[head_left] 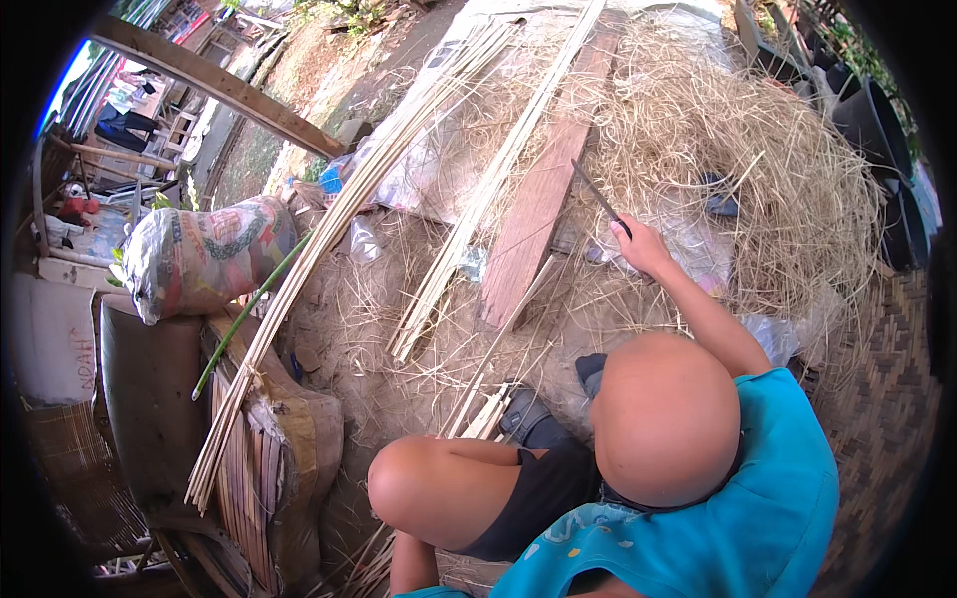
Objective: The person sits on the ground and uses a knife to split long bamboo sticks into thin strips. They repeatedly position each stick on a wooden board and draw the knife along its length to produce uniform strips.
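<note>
My right hand (644, 247) is stretched forward, wrapped round the dark handle of a knife (596, 194). Its long narrow blade points up and left, its tip over or near the right edge of a reddish-brown wooden plank (543, 214). My left forearm (412, 563) shows only at the lower edge; the hand itself is hidden behind my bent leg (439, 493). Thin pale split strips (482, 394) run up from beside my shoe to the near end of the plank. Left of the plank lies a long bundle of pale strips (454, 259).
Another long bundle of strips (329, 234) rests on a worn wrapped stack (299, 439), with a green stick (254, 309) beside it. A stuffed sack (214, 254) lies at left. Curly shavings (718, 130) cover the right side. Dark containers (877, 130) stand far right, near a woven mat (887, 359).
</note>
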The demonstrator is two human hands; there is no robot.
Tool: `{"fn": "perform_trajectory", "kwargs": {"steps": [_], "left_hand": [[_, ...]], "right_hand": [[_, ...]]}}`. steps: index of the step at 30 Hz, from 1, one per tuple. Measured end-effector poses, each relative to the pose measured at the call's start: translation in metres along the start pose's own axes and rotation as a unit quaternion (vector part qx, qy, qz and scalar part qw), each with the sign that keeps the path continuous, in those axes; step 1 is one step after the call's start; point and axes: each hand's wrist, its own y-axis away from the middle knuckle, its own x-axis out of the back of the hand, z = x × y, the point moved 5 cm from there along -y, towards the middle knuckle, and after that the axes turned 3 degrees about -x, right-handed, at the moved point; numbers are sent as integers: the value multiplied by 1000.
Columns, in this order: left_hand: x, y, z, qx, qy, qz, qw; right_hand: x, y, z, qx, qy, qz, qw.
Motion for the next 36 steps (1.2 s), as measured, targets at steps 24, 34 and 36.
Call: {"fn": "perform_trajectory", "kwargs": {"steps": [24, 34, 36], "left_hand": [[97, -3, -49, 0, 33, 4, 999], [155, -179, 67, -191, -94, -43, 976], [146, -231, 71, -191, -184, -54, 963]], "right_hand": [[42, 30, 164, -291, -261, 69, 918], [-68, 118, -24, 185, 107, -173, 961], [-77, 114, -32, 202, 159, -217, 942]]}}
